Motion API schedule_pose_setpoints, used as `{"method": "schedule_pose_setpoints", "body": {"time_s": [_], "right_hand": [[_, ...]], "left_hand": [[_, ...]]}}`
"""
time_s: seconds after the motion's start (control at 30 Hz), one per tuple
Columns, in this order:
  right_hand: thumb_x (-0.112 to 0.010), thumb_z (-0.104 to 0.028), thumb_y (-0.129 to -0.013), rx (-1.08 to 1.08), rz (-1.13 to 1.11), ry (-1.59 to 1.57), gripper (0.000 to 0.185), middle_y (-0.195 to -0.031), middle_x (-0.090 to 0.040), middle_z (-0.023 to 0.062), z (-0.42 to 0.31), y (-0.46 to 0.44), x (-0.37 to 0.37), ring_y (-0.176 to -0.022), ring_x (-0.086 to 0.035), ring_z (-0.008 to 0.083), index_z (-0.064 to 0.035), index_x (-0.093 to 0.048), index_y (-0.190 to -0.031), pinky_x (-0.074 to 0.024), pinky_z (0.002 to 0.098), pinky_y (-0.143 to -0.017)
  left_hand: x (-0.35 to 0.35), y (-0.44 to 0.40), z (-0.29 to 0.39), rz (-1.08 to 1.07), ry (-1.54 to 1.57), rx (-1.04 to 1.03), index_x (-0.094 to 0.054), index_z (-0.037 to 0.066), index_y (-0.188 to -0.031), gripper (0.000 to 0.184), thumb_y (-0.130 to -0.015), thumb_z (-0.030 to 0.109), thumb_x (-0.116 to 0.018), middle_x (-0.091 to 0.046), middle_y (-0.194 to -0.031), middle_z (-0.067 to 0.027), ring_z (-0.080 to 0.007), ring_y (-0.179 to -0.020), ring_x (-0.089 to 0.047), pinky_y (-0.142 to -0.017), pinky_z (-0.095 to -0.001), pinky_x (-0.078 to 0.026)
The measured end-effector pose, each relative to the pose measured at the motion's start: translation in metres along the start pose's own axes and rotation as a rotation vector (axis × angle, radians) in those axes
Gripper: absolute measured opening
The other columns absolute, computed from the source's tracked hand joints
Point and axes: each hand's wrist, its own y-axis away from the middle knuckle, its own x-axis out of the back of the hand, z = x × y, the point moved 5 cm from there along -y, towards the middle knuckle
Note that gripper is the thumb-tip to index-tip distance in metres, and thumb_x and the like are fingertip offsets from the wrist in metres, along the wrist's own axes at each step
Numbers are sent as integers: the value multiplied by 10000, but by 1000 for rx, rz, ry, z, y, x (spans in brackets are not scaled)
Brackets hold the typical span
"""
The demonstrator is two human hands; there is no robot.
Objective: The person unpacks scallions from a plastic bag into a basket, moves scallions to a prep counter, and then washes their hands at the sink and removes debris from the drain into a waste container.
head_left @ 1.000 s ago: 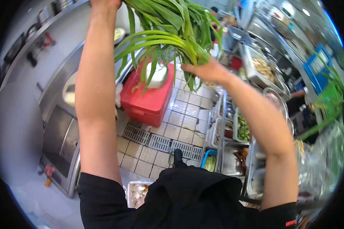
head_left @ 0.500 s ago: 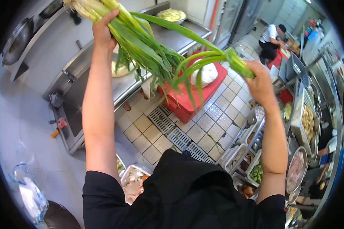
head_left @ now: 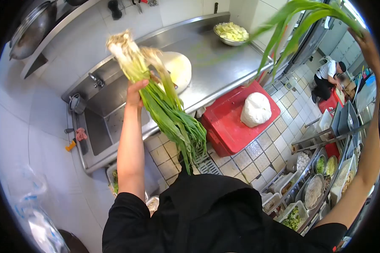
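My left hand point(head_left: 137, 92) is closed around a thick bunch of green onions point(head_left: 160, 111), below the pale root ends. The bunch slants over the sink's front edge, its long leaves hanging toward the floor. At the upper right, my raised right hand point(head_left: 367, 50) grips loose green onion leaves point(head_left: 312, 10), apart from the bunch; they arc leftward and are blurred at their tips. Behind the bunch, a round white cutting board point(head_left: 183, 69) lies on the steel counter point(head_left: 211, 63), partly hidden.
A steel sink point(head_left: 126, 120) is at left. A bowl of chopped pale vegetable point(head_left: 231, 33) sits on the counter. On the floor stands a red box point(head_left: 223, 122) topped by a white bag point(head_left: 256, 109). Food trays point(head_left: 293, 215) line the right; a person point(head_left: 327, 78) crouches farther back.
My right hand has swung up and outward with its leaves, away from the bunch. My left hand and the bunch appear lower in view, with more of the counter visible.
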Motion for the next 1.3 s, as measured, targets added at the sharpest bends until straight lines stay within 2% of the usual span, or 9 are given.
{"method": "schedule_pose_setpoints", "body": {"time_s": [0.1, 0.13, 0.17, 0.33, 0.43, 0.57, 0.73, 1.0, 1.3], "right_hand": [[-499, -477, -1052, -581, -586, -193, 479, -1145, -689, 126, 10, -1, -54, -933, -679, 219, -125, -601, -1360, -570, 400, -715], [-484, -576, -1019, -608, -723, -781, 586, -1192, -685, 156, 21, 42, -141, -882, -700, 236, -110, -583, -1359, -567, 391, -591], [-490, -591, -1021, -816, -916, -926, 625, -1203, -681, 161, -144, 57, -147, -900, -712, 269, -49, -586, -1316, -588, 385, -624], [-620, -541, -1003, -1188, -898, -1867, 631, -1302, -635, 145, -422, 212, -436, -1139, -643, 296, -54, -514, -1389, -612, 506, -844], [-651, -377, -1029, -1646, -609, -1802, 546, -1297, -636, 141, -538, 225, -489, -1118, -666, 287, 32, -520, -1367, -612, 424, -806], [-694, -311, -1005, -1467, -434, -1731, 331, -863, -676, 79, -582, 194, -519, -769, -668, 152, 2, -639, -1096, -526, 297, -650], [-622, -350, -1041, -1584, -316, -1741, 322, -629, -562, 34, -491, 129, -498, -447, -523, 147, -50, -602, -926, -426, 294, -412], [-591, -205, -1026, -1109, 58, -2362, 159, -906, -672, 82, -384, -56, -407, -742, -671, 204, -49, -620, -1025, -570, 356, -615], [-722, -136, -969, -989, -327, -2625, 111, -832, -623, 66, -595, -202, -339, -695, -578, 147, -47, -655, -962, -546, 323, -630]], "left_hand": [[59, -39, -11, 142, 127, 11, -520, 15, -1369, 603, -814, 119, -733, -680, -1069, -152, -316, -917, -699, -869, -451, -601], [76, -47, -19, 283, 216, 1, -531, 15, -1359, 576, -829, 130, -725, -681, -1048, -146, -312, -898, -694, -867, -447, -598], [87, -68, -31, 308, 184, 89, -627, 6, -1200, 382, -859, 158, -707, -673, -928, -123, -290, -861, -683, -840, -424, -590], [200, -168, -98, 549, 270, 254, -635, 55, -866, 162, -863, 200, -706, -650, -815, -106, -275, -783, -650, -779, -419, -562], [252, -195, -111, 671, 235, 230, -623, 66, -831, 151, -850, 192, -705, -649, -797, -103, -277, -758, -638, -774, -421, -559], [281, -192, -97, 816, 221, 240, -626, 63, -818, 164, -841, 205, -705, -653, -780, -108, -295, -755, -642, -781, -448, -563], [274, -201, -3, 869, 178, 137, -634, 48, -904, 206, -864, 242, -691, -685, -901, -123, -318, -870, -671, -872, -481, -566], [178, -237, 113, 457, 156, -340, -625, 31, -1050, 265, -886, 224, -703, -678, -1005, -173, -319, -967, -671, -924, -495, -559], [97, -214, 5, 441, 122, -412, -479, 52, -1480, 704, -841, 44, -775, -622, -1217, -63, -216, -1092, -636, -1024, -379, -518]]}}
